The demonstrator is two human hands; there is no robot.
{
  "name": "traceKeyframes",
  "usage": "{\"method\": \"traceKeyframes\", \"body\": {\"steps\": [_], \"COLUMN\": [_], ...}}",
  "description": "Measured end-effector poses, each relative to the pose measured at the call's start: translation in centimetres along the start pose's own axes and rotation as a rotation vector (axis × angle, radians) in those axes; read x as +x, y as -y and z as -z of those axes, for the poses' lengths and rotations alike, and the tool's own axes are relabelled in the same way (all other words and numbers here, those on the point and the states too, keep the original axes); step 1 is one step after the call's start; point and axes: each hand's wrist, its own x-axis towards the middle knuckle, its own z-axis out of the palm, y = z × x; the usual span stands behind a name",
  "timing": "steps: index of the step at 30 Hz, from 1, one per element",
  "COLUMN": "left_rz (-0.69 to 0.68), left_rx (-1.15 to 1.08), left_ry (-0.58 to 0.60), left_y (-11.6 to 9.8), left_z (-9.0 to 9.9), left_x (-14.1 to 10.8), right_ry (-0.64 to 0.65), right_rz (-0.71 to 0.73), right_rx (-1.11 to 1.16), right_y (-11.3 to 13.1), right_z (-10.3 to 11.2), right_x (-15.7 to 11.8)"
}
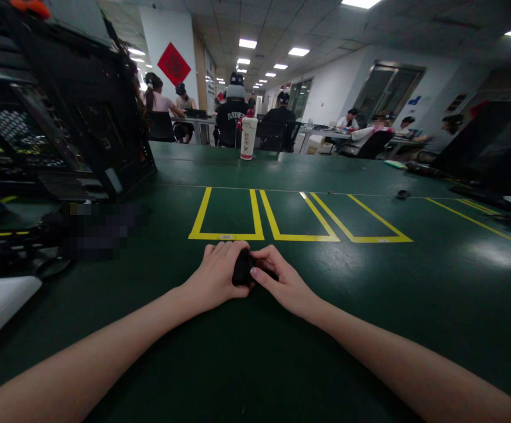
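- Black object (pixel 241 270), small, sits between the two hands; fingers cover much of it, so its kind, its underside and any contact with the counter (pixel 220 364) cannot be told.
- Left hand (pixel 215 275) curls around the object's left side, fingers over the far edge, thumb along the near one, gripping it.
- Right hand (pixel 284 282) closes its thumb and index finger on the object's right side; its other fingers are largely hidden.
- Just beyond the left hand, a yellow tape outline (pixel 207 236) bears a small label (pixel 226 237), too tiny to read.
- Well left of the left hand, a computer case (pixel 83 117) is cut off by the frame; nearer, dark items (pixel 22 241) blur together.
- Far beyond both hands, a white cup (pixel 249 138) carries red print, illegible; behind it, a seated person's black shirt (pixel 231 120) shows pale lettering beginning "AS", the rest unclear.
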Motion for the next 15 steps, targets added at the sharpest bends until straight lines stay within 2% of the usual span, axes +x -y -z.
{"method": "traceKeyframes", "body": {"steps": [6,15], "left_rz": [0.001,0.004], "left_rx": [-0.005,-0.009], "left_ry": [0.007,0.001], "left_y": [-0.01,-0.04], "left_z": [0.00,-0.01], "left_x": [-0.01,0.05], "right_ry": [-0.046,-0.007], "right_rz": [0.012,0.019], "right_rx": [-0.033,-0.072], "right_y": [-0.44,-0.28], "right_z": [-0.14,0.03], "right_x": [0.12,-0.02]}}
